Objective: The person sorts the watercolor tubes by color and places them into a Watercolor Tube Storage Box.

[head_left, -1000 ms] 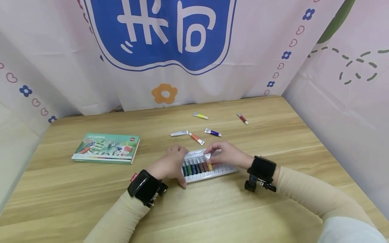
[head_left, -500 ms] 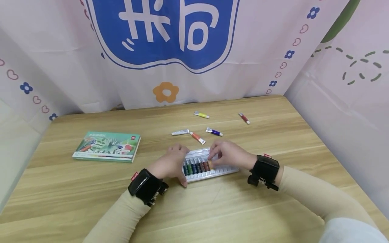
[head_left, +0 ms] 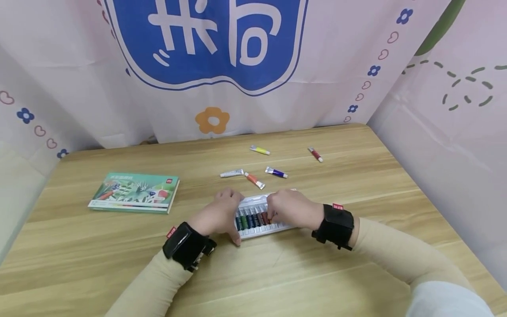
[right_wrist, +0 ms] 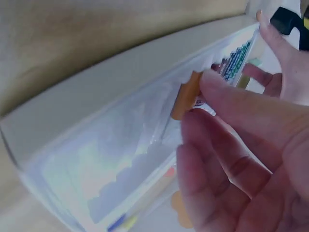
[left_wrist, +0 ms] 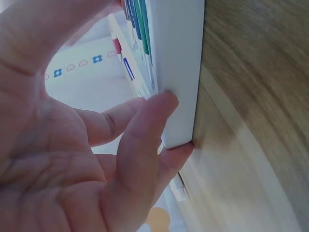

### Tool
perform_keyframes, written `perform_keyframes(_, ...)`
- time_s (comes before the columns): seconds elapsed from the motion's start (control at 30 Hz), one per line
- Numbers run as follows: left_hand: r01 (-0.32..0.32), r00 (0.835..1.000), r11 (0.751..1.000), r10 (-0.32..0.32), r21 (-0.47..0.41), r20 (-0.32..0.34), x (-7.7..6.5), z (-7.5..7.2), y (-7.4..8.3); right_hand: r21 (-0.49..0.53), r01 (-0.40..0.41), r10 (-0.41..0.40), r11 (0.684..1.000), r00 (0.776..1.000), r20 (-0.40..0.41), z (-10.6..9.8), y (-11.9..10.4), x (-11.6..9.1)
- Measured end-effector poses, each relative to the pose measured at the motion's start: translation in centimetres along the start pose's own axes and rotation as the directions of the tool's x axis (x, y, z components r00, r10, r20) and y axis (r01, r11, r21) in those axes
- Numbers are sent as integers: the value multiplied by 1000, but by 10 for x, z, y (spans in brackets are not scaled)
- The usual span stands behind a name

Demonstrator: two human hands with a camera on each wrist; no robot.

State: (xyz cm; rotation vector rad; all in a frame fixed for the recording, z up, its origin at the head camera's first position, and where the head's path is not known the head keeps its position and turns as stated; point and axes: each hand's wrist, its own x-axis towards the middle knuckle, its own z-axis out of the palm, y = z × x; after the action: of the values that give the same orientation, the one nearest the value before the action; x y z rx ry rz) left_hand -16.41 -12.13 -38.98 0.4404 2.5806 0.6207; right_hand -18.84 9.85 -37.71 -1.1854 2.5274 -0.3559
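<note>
In the head view a white plastic tray (head_left: 253, 200) lies on the table, with a row of small paint tubes (head_left: 253, 219) in its left half. My left hand (head_left: 222, 215) grips the tray's left end, thumb at the near corner and fingers at the far one. The left wrist view shows those fingertips (left_wrist: 166, 99) against the tray's white end wall (left_wrist: 179, 63). My right hand (head_left: 294, 208) is over the middle of the tray. Its thumb and index finger pinch an ochre paint tube (right_wrist: 187, 96) in a slot, beside the brown tubes; the right part of the tray has bare slots.
Loose paint tubes lie behind the tray: a whitish one (head_left: 232, 173), an orange one (head_left: 254, 180), a blue one (head_left: 276, 172), a yellow one (head_left: 259, 149) and a red one (head_left: 315, 154). A green printed box (head_left: 134, 192) lies at the left. A curtain (head_left: 174, 114) hangs behind the table.
The ochre paint tube has come down into the tray beside the brown ones. My right hand has turned over it, knuckles now covering more of the tray. The left hand keeps its hold.
</note>
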Motion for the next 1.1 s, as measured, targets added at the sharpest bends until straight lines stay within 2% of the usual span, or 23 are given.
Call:
perform_keyframes(0.1, -1, 1000, 1000, 1, -6, -7, -1, 2, -1, 0, -1, 1, 1000, 1000, 16, 0, -3, 0)
perform_keyframes(0.27, 2, 1000, 1000, -2, -16, -5, 0, 7, -2, 71, 20, -20, 997, 1000, 5, 2, 4, -1)
perform_keyframes(0.53, 11, 1000, 999, -11, -41, 5, -3, 6, -1, 112, 152, -156, 982, 987, 29, -2, 20, -6)
perform_keyframes(0.77, 11, 1000, 1000, -11, -19, 12, -1, 0, 2, 156, 124, -141, 980, 984, 104, -29, 31, 16)
perform_keyframes(0.83, 13, 1000, 1000, -13, -9, 15, -1, -2, 1, 154, 123, -138, 980, 986, 96, -36, 35, 25)
perform_keyframes(1.1, 15, 1000, 1000, -15, 10, 14, -1, -1, 0, 142, 36, -43, 989, 998, 45, -54, 54, 56)
